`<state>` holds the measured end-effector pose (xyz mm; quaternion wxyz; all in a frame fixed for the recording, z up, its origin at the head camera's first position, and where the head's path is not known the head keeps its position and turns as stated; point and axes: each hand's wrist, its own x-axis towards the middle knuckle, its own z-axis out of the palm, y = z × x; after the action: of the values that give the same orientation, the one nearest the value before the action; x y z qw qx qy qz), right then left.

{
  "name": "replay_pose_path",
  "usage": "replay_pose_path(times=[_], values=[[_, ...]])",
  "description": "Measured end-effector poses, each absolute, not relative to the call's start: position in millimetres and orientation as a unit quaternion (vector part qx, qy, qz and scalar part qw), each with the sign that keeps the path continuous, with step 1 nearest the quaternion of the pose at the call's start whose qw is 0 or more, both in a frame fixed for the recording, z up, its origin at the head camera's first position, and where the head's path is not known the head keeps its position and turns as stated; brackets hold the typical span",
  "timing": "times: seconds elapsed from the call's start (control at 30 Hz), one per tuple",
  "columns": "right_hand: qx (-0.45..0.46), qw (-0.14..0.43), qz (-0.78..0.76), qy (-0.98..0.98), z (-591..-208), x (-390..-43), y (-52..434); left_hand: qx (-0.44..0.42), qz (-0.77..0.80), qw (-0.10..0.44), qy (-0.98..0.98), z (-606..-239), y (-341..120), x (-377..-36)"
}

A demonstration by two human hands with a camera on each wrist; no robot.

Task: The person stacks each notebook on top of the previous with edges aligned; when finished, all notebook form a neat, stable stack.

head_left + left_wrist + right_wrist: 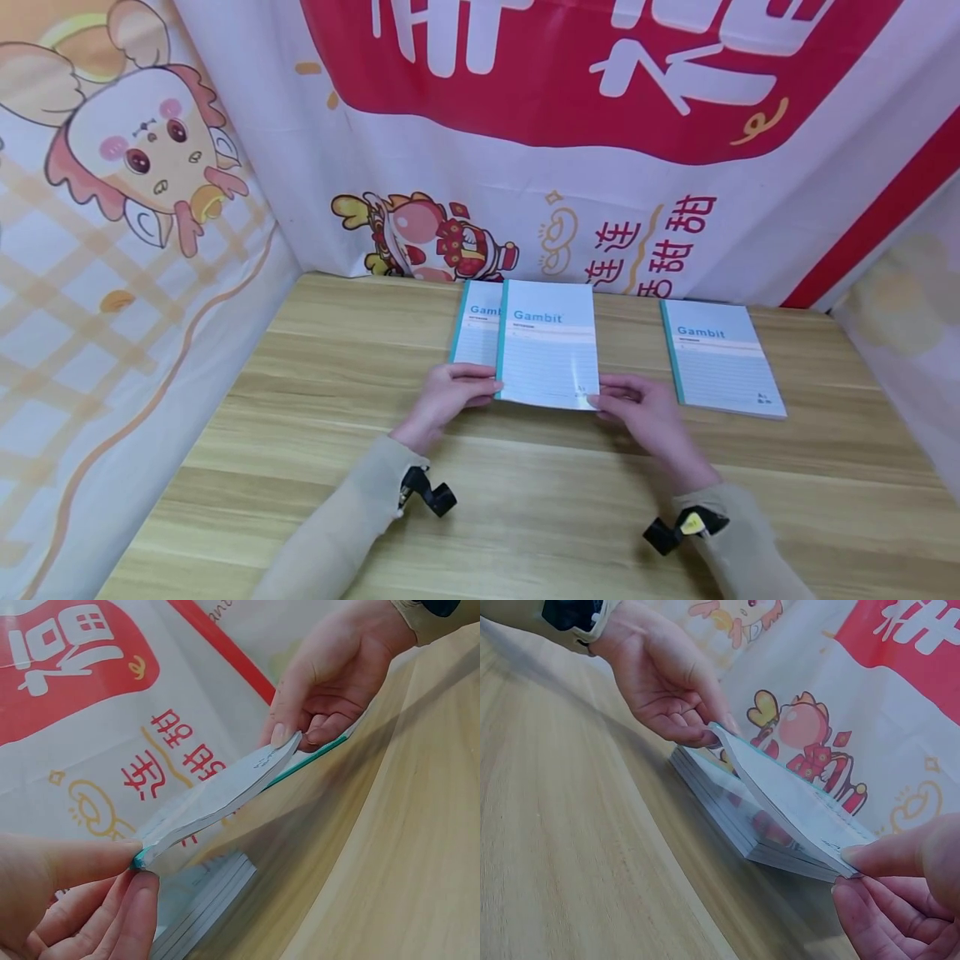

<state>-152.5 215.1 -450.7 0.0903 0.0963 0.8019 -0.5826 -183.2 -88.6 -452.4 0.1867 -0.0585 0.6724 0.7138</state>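
Both hands hold up a thin white notebook (551, 350) with a teal spine and "Gambit" on its cover. At its lower left corner, on the spine side, my left hand (448, 398) pinches it between thumb and fingers. My right hand (643, 410) pinches the lower right corner, thumb on top. The notebook sags slightly between them in the left wrist view. Below it, partly hidden and offset to the left, a stack of matching notebooks (716, 814) lies on the table; its left part (474, 329) shows in the head view.
Another matching notebook (722, 360) lies flat on the wooden table (525, 508), right of the right hand. A printed cloth (465, 150) hangs along the table's back edge, and a patterned cloth (97, 292) borders the left side. Each wrist wears a black camera mount (429, 492).
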Motion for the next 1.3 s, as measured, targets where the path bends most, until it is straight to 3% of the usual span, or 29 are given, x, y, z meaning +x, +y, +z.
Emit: replay_pose_path(times=[1.3], values=[[0.105, 0.114, -0.624, 0.766, -464, -188, 159, -0.12, 0.686, 0.127, 0.707, -451, -131, -201]])
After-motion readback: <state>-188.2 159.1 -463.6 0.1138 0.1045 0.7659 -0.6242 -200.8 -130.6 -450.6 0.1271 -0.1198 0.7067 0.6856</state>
